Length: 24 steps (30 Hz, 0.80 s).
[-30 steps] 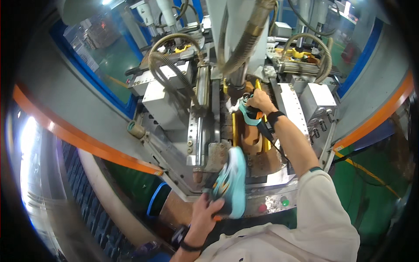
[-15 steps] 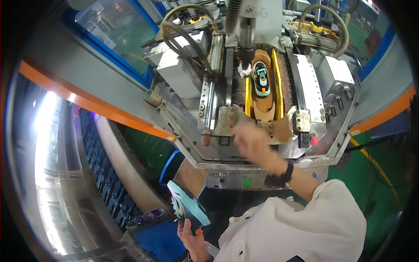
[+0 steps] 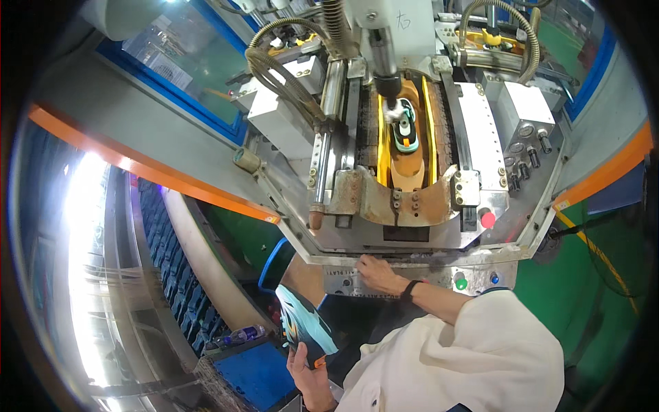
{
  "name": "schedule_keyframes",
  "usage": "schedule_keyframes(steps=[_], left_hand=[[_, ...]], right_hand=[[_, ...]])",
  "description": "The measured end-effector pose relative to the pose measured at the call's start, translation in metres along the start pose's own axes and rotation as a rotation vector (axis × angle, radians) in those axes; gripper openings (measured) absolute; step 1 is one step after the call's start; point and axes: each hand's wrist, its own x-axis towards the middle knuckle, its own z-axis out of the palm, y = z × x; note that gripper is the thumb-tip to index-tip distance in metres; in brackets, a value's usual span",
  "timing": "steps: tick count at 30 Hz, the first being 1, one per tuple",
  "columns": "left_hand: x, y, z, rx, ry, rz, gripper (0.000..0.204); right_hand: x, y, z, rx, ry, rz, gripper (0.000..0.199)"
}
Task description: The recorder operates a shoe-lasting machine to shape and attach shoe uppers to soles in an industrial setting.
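Below, left hand (image 3: 307,367) grip closed on teal shoe (image 3: 305,326), right hand (image 3: 376,272) open on machine front plate (image 3: 419,278)

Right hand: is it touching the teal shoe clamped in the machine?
No, the right hand rests on the machine's grey metal front edge, apart from the clamped teal shoe.

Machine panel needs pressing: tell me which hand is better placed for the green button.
Right hand, probably: it rests free on the front panel near the green button, while the left hand holds a teal shoe lower down.
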Motion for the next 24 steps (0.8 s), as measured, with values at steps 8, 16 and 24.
schedule_keyframes(steps=[8,16,24], left_hand=[[0.003,-0.001,-0.005,-0.080,-0.024,0.042,0.031],[-0.005,-0.016,-0.004,-0.109,-0.001,0.023,0.031],[-0.029,-0.040,-0.028,-0.158,0.051,0.035,0.037]], right_hand=[[0.192,-0.067,-0.321,0.358,1.008,-0.294,0.034],[0.321,-0.025,-0.441,0.083,1.004,-0.334,0.068],[0.331,-0.017,-0.436,0.169,1.075,-0.357,0.070]])
